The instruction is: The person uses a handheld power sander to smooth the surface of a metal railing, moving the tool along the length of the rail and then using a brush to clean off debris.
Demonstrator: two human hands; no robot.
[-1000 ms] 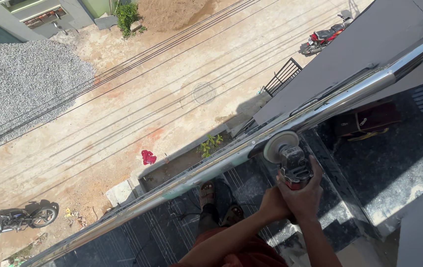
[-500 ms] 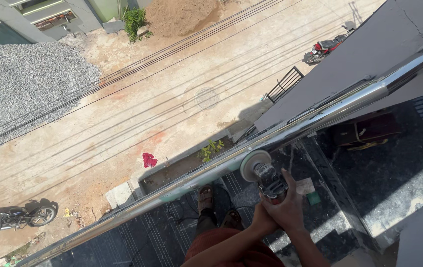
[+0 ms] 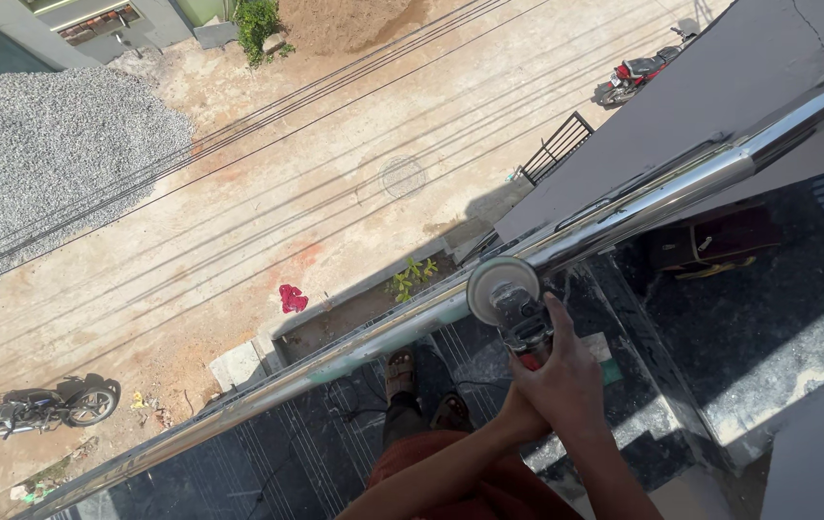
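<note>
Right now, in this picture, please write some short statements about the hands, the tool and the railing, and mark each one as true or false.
1. Both hands hold a grinder with a round disc. True.
2. The disc is against the shiny metal railing. True.
3. The railing is made of dark wood. False: it is a polished metal tube.
4. The person stands at street level. False: the dirt road lies far below the railing.
5. A red cloth lies on the ground below. True.
6. The person wears closed boots. False: the feet are in sandals.
</note>
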